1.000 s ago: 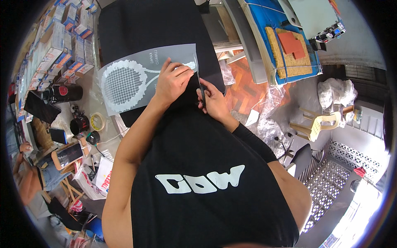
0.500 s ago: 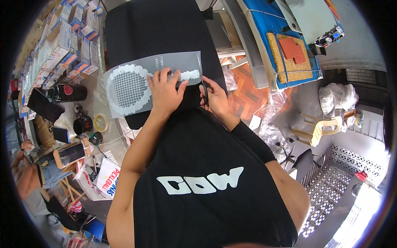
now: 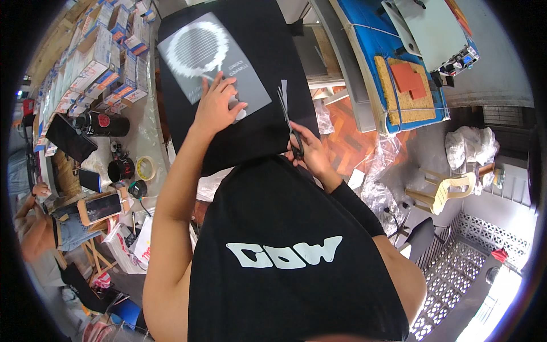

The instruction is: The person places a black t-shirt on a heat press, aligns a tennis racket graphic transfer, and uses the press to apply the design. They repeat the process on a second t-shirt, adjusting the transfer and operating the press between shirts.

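Note:
A translucent film sheet [image 3: 250,91] with a white racket print lies turned at an angle on a black cloth-like surface [image 3: 239,149]. My left hand [image 3: 216,107] rests on its lower part, fingers spread, covering some of the racket's handle. The sheet is slightly blurred. In my right hand [image 3: 307,147] is a pair of scissors [image 3: 283,108], the fingers wrapped round the black handles and the blades pointing away from me. A narrow pale strip [image 3: 285,91] lies beside the blades, apart from the sheet.
Rows of small boxes [image 3: 97,62] line the bench at left, near a dark bottle [image 3: 105,123] and a tape roll [image 3: 146,169]. A co-worker's arm [image 3: 35,222] shows at far left. Blue-topped stacked boards [image 3: 364,40] stand at right; a cream chair [image 3: 447,191] is farther off.
My left hand has moved the sheet away from me and turned it clockwise, racket head now farther off. The scissors have come away from the sheet's edge, and a separate strip shows.

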Demonstrator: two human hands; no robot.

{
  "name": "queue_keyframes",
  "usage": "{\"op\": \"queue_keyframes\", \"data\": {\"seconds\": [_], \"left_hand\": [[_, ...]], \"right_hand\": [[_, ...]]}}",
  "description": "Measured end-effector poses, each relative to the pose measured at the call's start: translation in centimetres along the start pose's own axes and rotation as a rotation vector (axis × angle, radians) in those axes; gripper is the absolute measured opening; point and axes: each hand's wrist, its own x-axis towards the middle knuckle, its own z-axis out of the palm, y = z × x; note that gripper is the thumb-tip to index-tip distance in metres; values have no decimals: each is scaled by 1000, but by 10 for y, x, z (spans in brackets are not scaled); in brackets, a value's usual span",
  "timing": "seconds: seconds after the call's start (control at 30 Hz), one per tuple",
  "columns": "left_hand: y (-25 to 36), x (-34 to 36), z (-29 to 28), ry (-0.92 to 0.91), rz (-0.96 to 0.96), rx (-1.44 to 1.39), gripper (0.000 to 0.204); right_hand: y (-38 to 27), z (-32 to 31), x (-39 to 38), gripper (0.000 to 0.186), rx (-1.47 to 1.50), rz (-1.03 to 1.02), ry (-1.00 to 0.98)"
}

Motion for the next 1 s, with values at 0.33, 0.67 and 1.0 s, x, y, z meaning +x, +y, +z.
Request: {"op": "queue_keyframes", "data": {"seconds": [0.33,0.67,1.0], "left_hand": [[59,-33,11,-90,140,-67,34],[59,-38,20,193,87,-149,17],[69,-47,29,151,123,-157,22]], "right_hand": [[12,1,-16,55,-68,40,-89],[13,27,-7,58,-126,47,-66],[3,40,3,60,-154,13,-22]]}}
